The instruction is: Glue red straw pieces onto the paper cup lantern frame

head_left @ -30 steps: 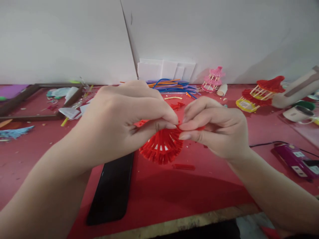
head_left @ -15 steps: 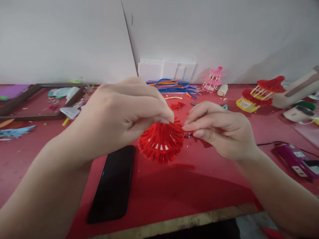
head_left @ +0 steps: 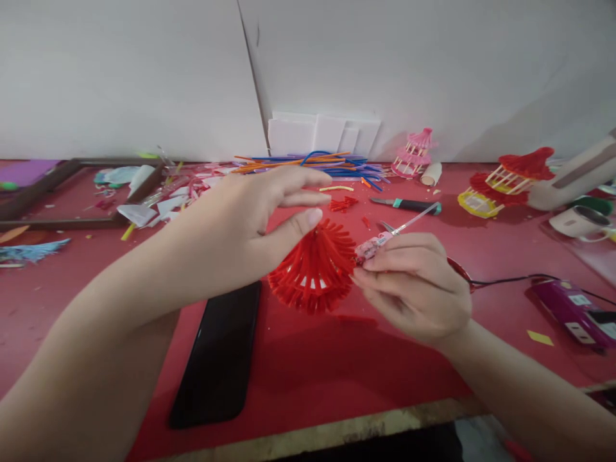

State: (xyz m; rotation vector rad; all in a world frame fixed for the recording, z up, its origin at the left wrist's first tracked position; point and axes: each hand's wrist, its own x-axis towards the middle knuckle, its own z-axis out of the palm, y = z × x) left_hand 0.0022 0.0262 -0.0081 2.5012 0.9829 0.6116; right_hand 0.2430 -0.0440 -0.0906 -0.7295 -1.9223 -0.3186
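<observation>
A red cone-shaped roof of fuzzy pipe cleaners (head_left: 312,273) stands on the red table, its strips fanning down over a white base. My left hand (head_left: 269,221) is over its top left side, fingers stretched and thumb apart, holding nothing; whether the thumb touches the strips I cannot tell. To the right of the roof, my right hand (head_left: 414,285) has its fingers curled and the tips pressed together near the roof's edge. Anything between them is hidden. Just behind that hand is a glue gun (head_left: 373,247), mostly covered, a clear glue stick (head_left: 416,218) sticking out.
A black phone (head_left: 216,359) lies front left. Behind are a craft knife (head_left: 414,205), a pile of pipe cleaners (head_left: 337,165) and a pink model tower (head_left: 412,154). A red-and-yellow model (head_left: 510,176), a mug (head_left: 577,221) and a purple power strip (head_left: 570,311) with a cable stand right.
My left hand has let go of the roof's top and opened its fingers. My right hand has moved down and away from the strips, uncovering the glue stick and craft knife.
</observation>
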